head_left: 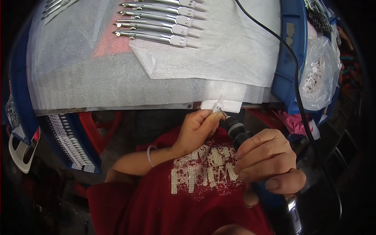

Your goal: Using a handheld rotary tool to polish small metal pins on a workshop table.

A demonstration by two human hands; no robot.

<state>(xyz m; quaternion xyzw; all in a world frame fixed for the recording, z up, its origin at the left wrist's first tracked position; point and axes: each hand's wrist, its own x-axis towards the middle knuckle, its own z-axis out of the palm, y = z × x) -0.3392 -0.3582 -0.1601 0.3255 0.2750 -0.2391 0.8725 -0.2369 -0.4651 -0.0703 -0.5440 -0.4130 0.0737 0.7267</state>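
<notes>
My left hand is at the table's front edge, thumb and fingers pinched on a small pale grey piece with a thin stem. It resembles the heads of the drawing compasses on the table; the rest of it is hidden by my fingers. My right hand is wrapped round a black electric screwdriver, tilted so that its bit points at the grey piece. The bit's tip meets or nearly meets the piece beside my left thumb. Under the piece, a white pad lies on the table edge.
Several silver drawing compasses lie in a row on white cloth. A black cable runs down the right side. By a blue bin sits a clear bag of small white parts. Another blue tray of metal parts stands lower left.
</notes>
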